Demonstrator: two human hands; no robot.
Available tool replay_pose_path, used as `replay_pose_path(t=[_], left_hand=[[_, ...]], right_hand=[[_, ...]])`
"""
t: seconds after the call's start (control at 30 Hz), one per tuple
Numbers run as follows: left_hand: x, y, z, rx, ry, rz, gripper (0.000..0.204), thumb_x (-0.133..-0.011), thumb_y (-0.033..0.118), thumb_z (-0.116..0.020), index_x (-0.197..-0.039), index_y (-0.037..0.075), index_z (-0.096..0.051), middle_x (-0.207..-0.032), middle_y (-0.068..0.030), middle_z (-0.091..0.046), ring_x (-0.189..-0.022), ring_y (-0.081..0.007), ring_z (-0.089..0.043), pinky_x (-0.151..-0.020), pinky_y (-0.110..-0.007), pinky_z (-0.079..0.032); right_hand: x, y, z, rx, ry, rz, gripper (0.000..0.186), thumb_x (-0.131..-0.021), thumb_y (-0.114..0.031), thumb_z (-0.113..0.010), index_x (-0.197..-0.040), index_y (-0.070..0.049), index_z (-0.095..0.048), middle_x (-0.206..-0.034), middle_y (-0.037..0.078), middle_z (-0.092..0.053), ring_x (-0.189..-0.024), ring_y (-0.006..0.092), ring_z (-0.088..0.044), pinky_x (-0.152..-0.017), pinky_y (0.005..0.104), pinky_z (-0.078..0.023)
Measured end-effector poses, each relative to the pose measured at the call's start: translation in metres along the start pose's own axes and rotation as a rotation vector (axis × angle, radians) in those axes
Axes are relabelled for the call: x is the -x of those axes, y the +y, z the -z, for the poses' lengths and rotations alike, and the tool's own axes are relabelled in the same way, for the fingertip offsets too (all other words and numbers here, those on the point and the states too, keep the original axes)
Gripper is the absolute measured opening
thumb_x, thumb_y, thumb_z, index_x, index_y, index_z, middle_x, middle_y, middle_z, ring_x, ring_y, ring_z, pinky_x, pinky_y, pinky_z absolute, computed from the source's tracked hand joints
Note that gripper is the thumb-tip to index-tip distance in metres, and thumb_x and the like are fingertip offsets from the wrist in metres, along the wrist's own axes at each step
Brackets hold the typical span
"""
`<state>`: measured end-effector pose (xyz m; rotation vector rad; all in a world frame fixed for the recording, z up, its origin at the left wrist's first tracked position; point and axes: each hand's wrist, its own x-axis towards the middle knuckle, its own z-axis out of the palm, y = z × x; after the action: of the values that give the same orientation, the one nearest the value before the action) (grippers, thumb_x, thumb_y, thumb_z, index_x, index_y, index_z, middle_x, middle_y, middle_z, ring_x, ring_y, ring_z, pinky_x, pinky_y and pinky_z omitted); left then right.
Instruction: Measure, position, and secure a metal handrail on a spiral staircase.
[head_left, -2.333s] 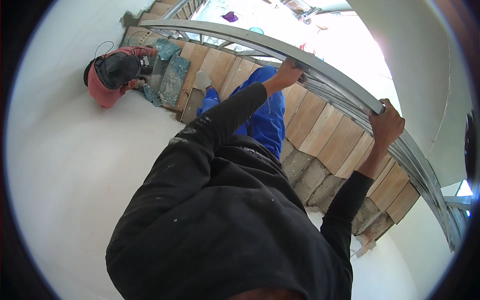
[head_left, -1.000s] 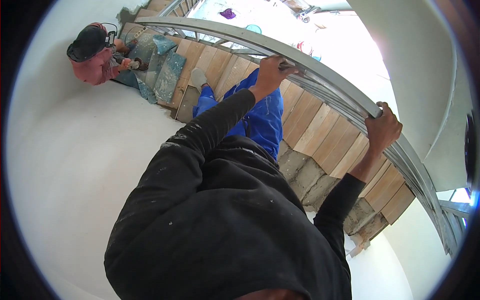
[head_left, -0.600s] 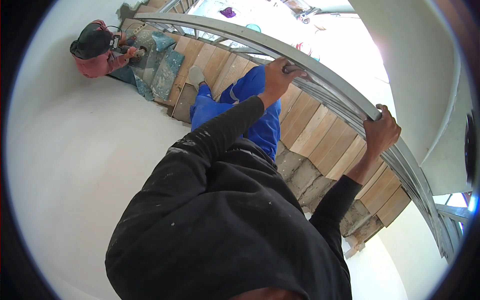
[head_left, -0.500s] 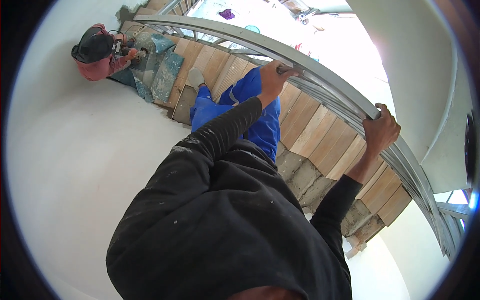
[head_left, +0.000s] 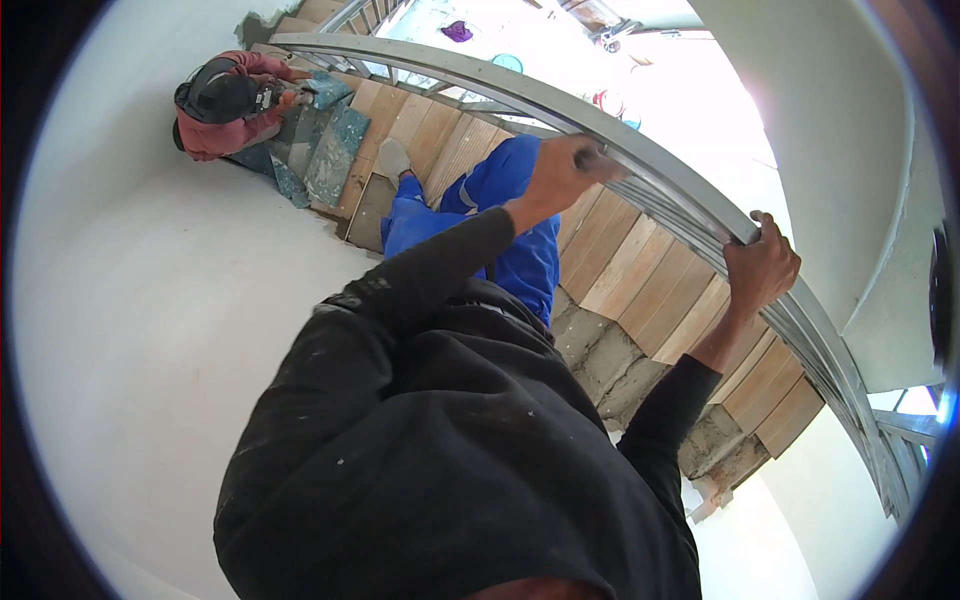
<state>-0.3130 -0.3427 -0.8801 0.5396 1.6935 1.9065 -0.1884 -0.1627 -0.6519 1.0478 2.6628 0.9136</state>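
A curved grey metal handrail (head_left: 480,75) sweeps from the upper left down to the right. My left hand (head_left: 565,172) is at the rail's near side, fingers curled around a small dark piece (head_left: 586,157), pressed against or very close to the metal. Motion blur hides what that piece is. Farther right, my right hand (head_left: 762,262) grips the rail, its fingers hooked over the top edge and the thumb on the near side.
Wood-look tiles (head_left: 640,265) cover the curving stairs beneath me; bare rough concrete (head_left: 595,340) shows along their inner edge. At the upper left a person (head_left: 225,105) in a red top and dark cap crouches beside a dusty teal sheet (head_left: 335,155). A white wall (head_left: 180,330) rises on the left.
My left hand has slid a little to the right and down along the rail. My right hand keeps its place. The crouching person has shifted right, hands now nearer the sheet's upper part.
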Motion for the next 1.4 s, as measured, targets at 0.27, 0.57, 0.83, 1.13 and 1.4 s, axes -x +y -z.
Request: replay_pose_path(t=[0.27,0.57,0.83,1.13,1.4], left_hand=[[-0.064,0.074,0.083,-0.352,-0.052,-0.342,0.03,-0.095,0.031,-0.073,-0.089,0.003,-0.063,-0.077,-0.0142,-0.065,-0.077,-0.0356,-0.065,-0.07,-0.045,-0.05],[-0.113,0.068,0.04,-0.572,-0.74,-0.046,0.058,-0.103,0.053,-0.056,-0.11,-0.001,-0.077,-0.107,-0.0244,-0.074,-0.099,-0.0406,-0.071,-0.089,-0.045,-0.053],[-0.129,0.025,0.048,-0.843,-0.785,-0.14,0.057,-0.107,0.055,-0.041,-0.128,0.012,-0.072,-0.117,-0.0168,-0.073,-0.109,-0.039,-0.069,-0.097,-0.05,-0.05],[-0.137,0.015,0.028,-0.977,-0.904,-0.232,0.048,-0.113,0.039,-0.026,-0.152,0.024,-0.051,-0.129,-0.0206,-0.065,-0.12,-0.0379,-0.065,-0.102,-0.047,-0.05],[-0.15,-0.025,0.053,-0.863,-0.854,-0.191,0.058,-0.11,0.051,-0.032,-0.148,0.014,-0.055,-0.129,-0.022,-0.066,-0.125,-0.041,-0.061,-0.107,-0.057,-0.044]], right_hand=[[-0.002,0.001,0.008,-0.045,0.063,0.027,0.044,-0.059,-0.017,-0.091,-0.099,-0.021,-0.076,-0.09,-0.001,-0.078,-0.084,0.0187,-0.072,-0.087,0.0364,-0.05],[0.0,0.004,0.001,-0.05,0.082,0.027,0.043,-0.058,-0.015,-0.089,-0.098,-0.02,-0.076,-0.088,-0.001,-0.077,-0.084,0.0186,-0.072,-0.086,0.0364,-0.05],[-0.002,0.0,0.006,-0.058,0.084,0.025,0.041,-0.06,-0.008,-0.083,-0.099,-0.019,-0.076,-0.088,0.0,-0.077,-0.083,0.019,-0.072,-0.087,0.037,-0.05],[-0.001,0.004,-0.001,-0.053,0.072,0.037,0.041,-0.061,-0.008,-0.082,-0.1,-0.019,-0.076,-0.087,0.0,-0.077,-0.084,0.0188,-0.072,-0.088,0.0367,-0.051],[-0.01,-0.007,0.007,-0.084,0.125,0.107,0.041,-0.06,-0.013,-0.084,-0.099,-0.02,-0.074,-0.09,0.0,-0.077,-0.084,0.0193,-0.071,-0.086,0.0369,-0.051]])
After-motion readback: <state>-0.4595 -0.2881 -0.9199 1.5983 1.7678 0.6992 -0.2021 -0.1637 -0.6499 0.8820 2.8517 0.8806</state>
